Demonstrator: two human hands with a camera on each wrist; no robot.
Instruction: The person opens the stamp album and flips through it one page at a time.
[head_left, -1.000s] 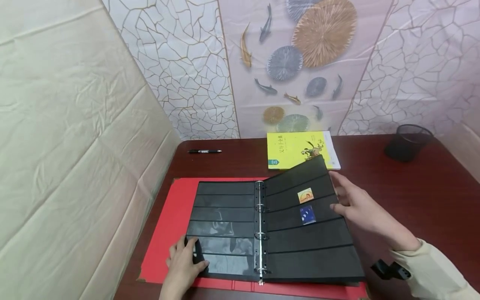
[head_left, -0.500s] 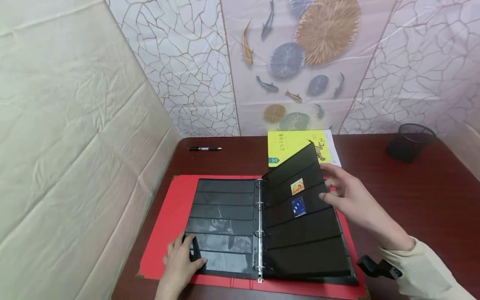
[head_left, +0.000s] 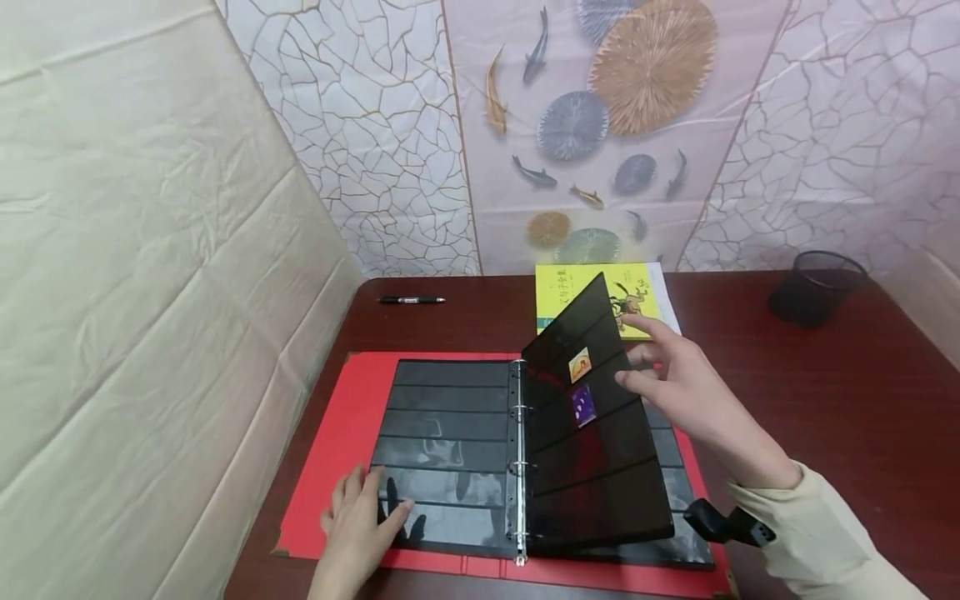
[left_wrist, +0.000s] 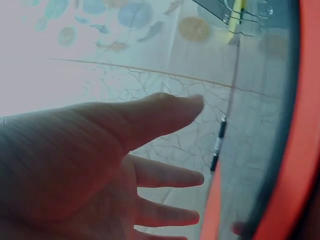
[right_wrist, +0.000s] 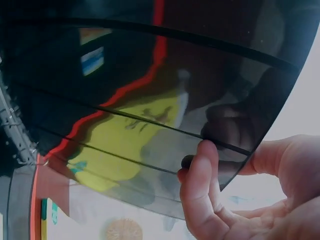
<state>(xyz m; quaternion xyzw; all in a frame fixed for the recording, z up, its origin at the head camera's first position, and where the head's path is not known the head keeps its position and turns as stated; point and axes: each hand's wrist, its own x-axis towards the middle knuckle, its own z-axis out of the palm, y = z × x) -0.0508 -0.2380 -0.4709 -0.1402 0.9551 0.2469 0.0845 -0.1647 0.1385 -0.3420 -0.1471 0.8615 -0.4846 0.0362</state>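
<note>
A red ring-binder stamp album [head_left: 337, 433] lies spread out, its black pocket pages on metal rings [head_left: 520, 467]. My right hand [head_left: 686, 387] pinches the outer edge of the right-hand black page [head_left: 600, 475], which stands tilted up over another page. That raised page bears an orange-and-yellow stamp [head_left: 579, 365] above a purple-blue stamp [head_left: 583, 406]. In the right wrist view, the thumb and fingers [right_wrist: 200, 187] are on either side of the glossy sheet. My left hand [head_left: 354, 521] rests at the left page's [head_left: 442, 425] outer edge, thumb and fingers spread apart.
Behind the album lies a yellow book [head_left: 562, 287], partly covered by the raised page. A black pen [head_left: 411, 300] lies at the back left of the dark red table [head_left: 787, 400]. A black mesh pen holder [head_left: 810, 296] stands at the back right.
My right hand has moved left, lifting the page more steeply toward the rings and uncovering the page beneath. My left hand has stayed at the left page's edge.
</note>
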